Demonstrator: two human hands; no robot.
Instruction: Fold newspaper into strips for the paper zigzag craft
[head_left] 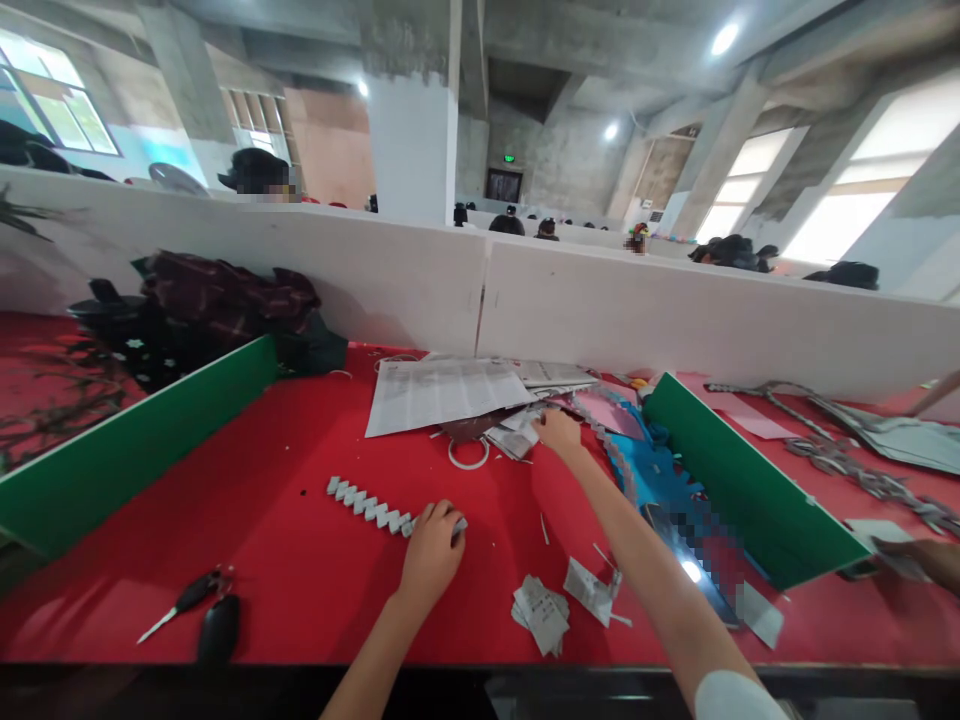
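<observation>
two hands on red table (300,585): left hand (431,548), fingers curled, pressing down the near end of folded paper chain (367,502) at mid-table; right hand (559,430) stretched to paper pile (450,392) by the partition (600,310), fingers bent onto scraps, pinch not discernible.

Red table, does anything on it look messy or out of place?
Yes. Crumpled paper scraps and thin offcuts lie strewn over the red table, and the printed sheets by the right hand are heaped askew. The folded paper chain held by the left hand lies straight.
</observation>
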